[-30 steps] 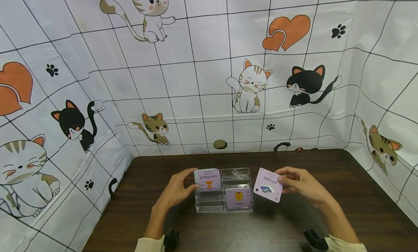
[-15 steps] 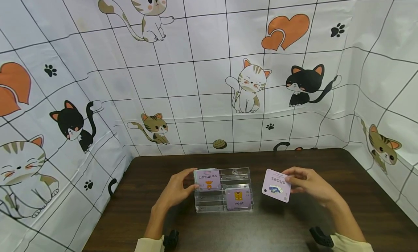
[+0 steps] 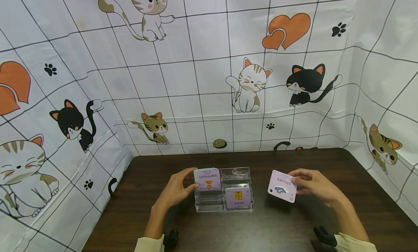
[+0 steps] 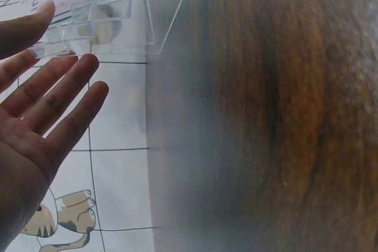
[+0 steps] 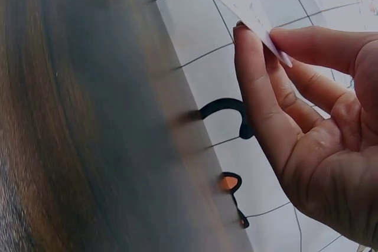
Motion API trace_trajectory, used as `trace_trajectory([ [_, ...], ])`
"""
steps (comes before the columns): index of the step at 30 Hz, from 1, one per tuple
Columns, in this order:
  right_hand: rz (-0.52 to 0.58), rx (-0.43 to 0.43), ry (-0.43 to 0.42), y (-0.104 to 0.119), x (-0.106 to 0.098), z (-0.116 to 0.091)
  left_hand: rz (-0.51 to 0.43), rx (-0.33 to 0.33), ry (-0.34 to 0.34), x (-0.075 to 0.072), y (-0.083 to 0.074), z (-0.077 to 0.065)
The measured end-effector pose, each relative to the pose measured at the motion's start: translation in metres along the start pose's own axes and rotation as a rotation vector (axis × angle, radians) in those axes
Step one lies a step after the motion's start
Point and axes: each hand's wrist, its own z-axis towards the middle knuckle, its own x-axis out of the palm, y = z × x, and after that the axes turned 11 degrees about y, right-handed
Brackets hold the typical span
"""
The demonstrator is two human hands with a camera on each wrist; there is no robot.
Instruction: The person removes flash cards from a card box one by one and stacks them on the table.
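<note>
In the head view, my left hand (image 3: 179,188) grips the left end of a clear plastic card rack (image 3: 209,207) with thumb and index finger, beside an upside-down "swimsuit" card (image 3: 209,179). The left wrist view shows its other fingers (image 4: 74,95) straight and spread. A purple "vest" card (image 3: 238,199) sits upright in the rack's lower right slot. To the right of the rack, my right hand (image 3: 315,185) pinches a light purple "shoes" card (image 3: 281,186) at its right edge, raised above the table. In the right wrist view, this card (image 5: 239,1) appears nearly edge-on between thumb and index finger.
A dark wood-grain table (image 3: 228,230) carries the rack. Behind and on both sides hangs a white grid sheet (image 3: 209,81) printed with cats, hearts and paws. Black straps (image 3: 171,239) circle both wrists.
My right hand has drawn the "shoes" card rightward, away from the rack and the "vest" card. The left hand and the rack have stayed in place.
</note>
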Motion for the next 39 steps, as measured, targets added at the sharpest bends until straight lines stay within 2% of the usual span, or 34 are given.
trace_trajectory([
  [19,0.003,0.074,0.004,-0.012,-0.008,-0.005,0.0,-0.001,0.005,0.0,-0.001,0.0],
  [39,0.007,0.102,0.029,-0.024,-0.013,-0.002,-0.004,-0.015,0.001,0.0,-0.001,0.0],
])
